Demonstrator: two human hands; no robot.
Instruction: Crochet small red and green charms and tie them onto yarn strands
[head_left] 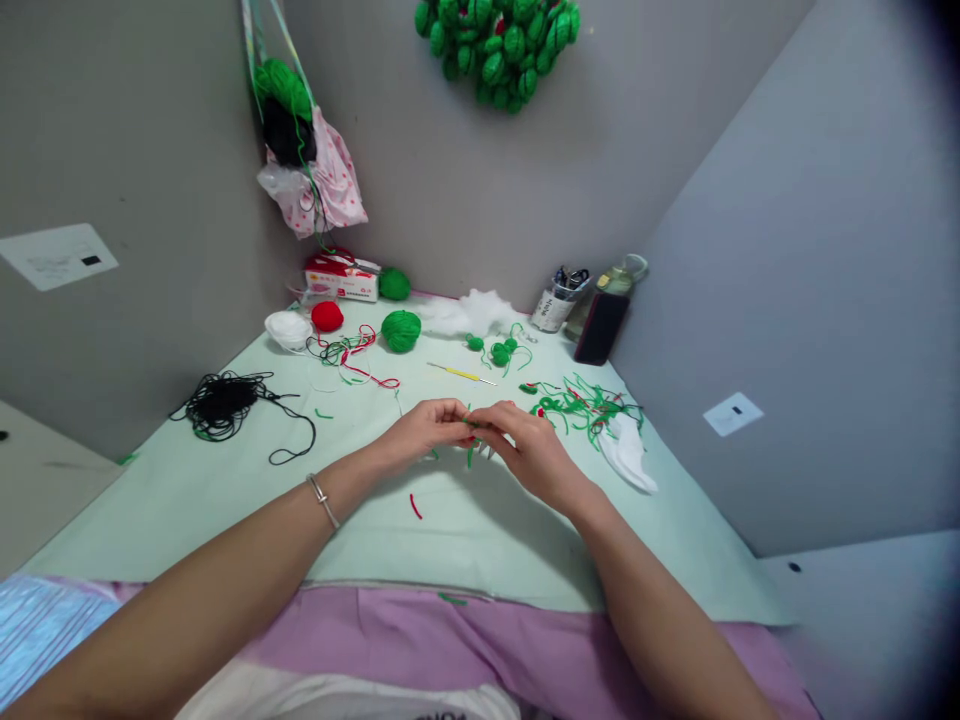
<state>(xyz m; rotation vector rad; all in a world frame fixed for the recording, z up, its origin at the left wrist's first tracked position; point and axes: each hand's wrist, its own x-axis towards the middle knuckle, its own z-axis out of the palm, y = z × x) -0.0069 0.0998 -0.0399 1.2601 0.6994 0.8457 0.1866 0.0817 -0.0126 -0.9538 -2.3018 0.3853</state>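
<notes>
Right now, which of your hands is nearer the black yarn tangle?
Left. The left hand is over the table's middle, on the same side as the black yarn tangle; the right hand sits farther away, beyond the left.

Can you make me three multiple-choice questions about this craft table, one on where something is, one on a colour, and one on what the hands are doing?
1. Where does the black yarn tangle lie?
A. On the left part of the table
B. Beside the dark case at the back right
C. Under the white cloth

2. What colour is the yarn ball next to the white bowl?
A. Blue
B. Red
C. Yellow

3. How are the left hand and right hand placed?
A. Far apart at the table edges
B. Both flat on the lap
C. Fingertips together on a bit of green yarn

Answers: 1 A, the tangle lies left of both hands on the table. 2 B, it is plainly red. 3 C, the fingertips meet mid-table pinching a green strand.
</notes>
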